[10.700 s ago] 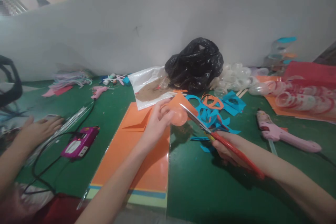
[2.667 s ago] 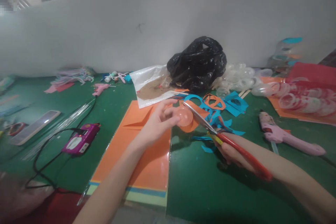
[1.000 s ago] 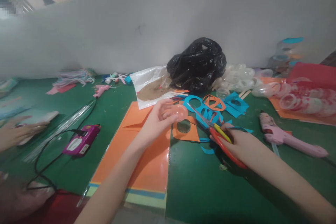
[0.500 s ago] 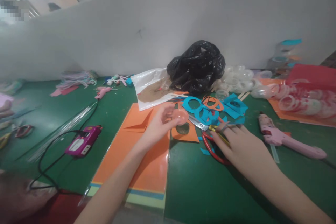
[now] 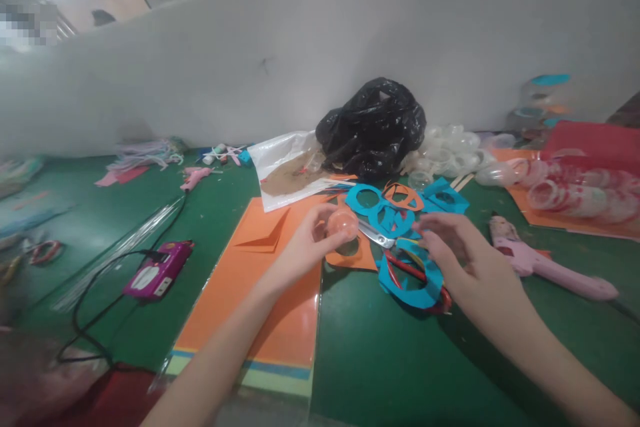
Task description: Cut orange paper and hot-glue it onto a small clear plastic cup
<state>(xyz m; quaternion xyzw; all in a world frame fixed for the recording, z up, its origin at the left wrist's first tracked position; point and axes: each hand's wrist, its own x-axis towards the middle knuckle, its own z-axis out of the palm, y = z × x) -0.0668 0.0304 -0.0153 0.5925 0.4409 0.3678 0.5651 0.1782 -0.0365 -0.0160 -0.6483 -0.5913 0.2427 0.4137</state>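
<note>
My left hand [image 5: 320,233] is closed around a small clear plastic cup [image 5: 343,223] with an orange tint, held above an orange paper scrap [image 5: 367,255] with a round hole. My right hand [image 5: 467,257] is half curled, with thumb and fingers apart beside a blue paper ring [image 5: 421,297]. No object shows in its grasp, though the fingertips come close to the ring's upper edge. The ring lies over the red handles of the scissors [image 5: 380,238], whose blades point toward my left hand. More cut blue paper [image 5: 367,197] lies just beyond.
Orange sheets [image 5: 270,307] lie under my left forearm. A black plastic bag [image 5: 373,127] stands behind, with clear plastic cups [image 5: 455,153] beside it. At right is a pink glue gun [image 5: 565,272]; at left, a purple power box [image 5: 159,270] with a black cable.
The blue paper ring now lies over the scissors' handles. My right hand has turned and lifted from the cut paper there. My left hand keeps the cup in almost the same spot.
</note>
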